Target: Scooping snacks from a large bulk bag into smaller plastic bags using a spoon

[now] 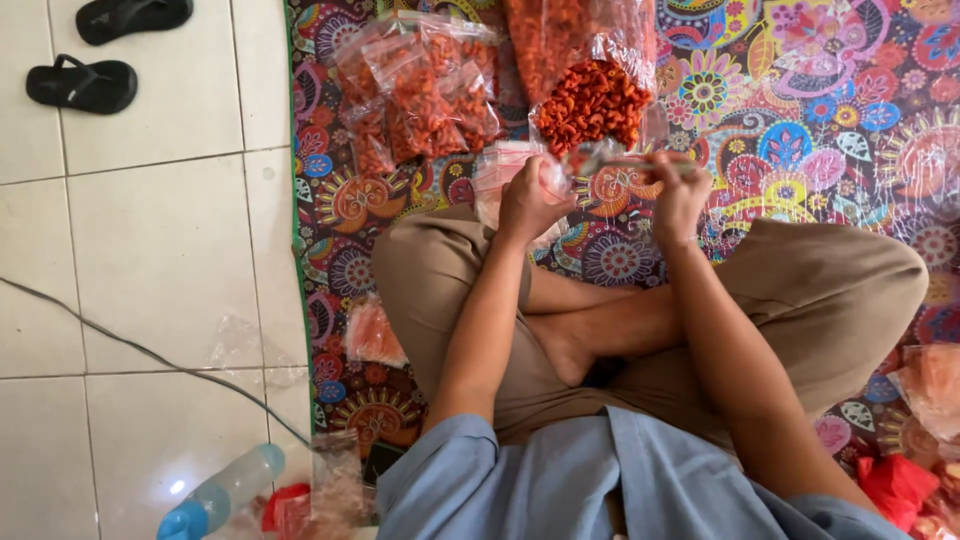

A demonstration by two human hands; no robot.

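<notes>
Near edge, 7 o'clock: clear plastic bottle (225,492) with blue cap lying on white tile floor (150,250), red wrapper beside it. Person sits cross-legged on a busy multicoloured patterned mat (800,90). Both forearms reach toward 12 o'clock. Left hand (530,200) fisted, clamped on a small clear plastic bag (515,170); right hand (680,195) pinched shut on a thin spoon-like tool (625,160), blurred, its tip at the bag mouth. Just beyond, 12 o'clock: big open clear sack of orange-red crinkly snacks (590,100). 11 o'clock: heap of small filled sealed packets (420,90), glossy. Far, 10 o'clock: black sandals (85,85).
</notes>
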